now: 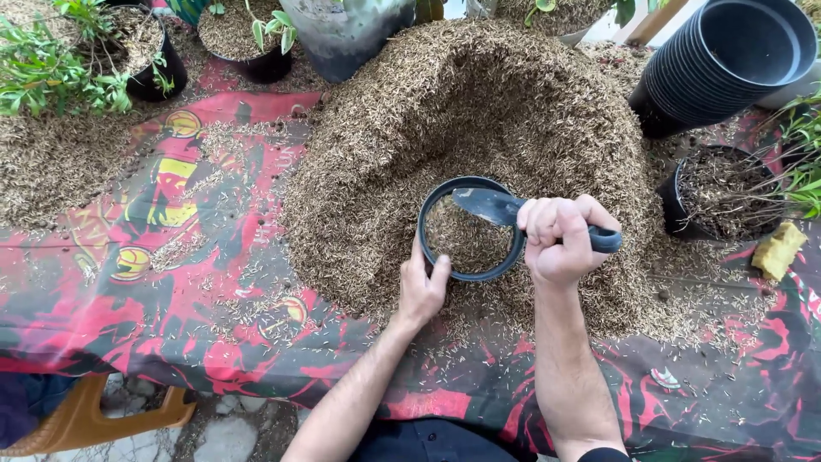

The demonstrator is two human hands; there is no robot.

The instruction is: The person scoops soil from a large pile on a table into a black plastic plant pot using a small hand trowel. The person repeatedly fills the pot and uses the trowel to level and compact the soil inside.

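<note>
Left hand is gripping the near rim of a black pot, which is sitting sunk in the husk pile and partly filled. Right hand is clenching a trowel handle, blade lying over the pot's mouth. Stacked empty pots are lying far right.

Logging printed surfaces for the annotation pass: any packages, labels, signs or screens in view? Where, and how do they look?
No packages, labels, signs or screens.
Printed cover: spread over the table under the husk pile, red and black with yellow cartoon-like figures at left.
</note>
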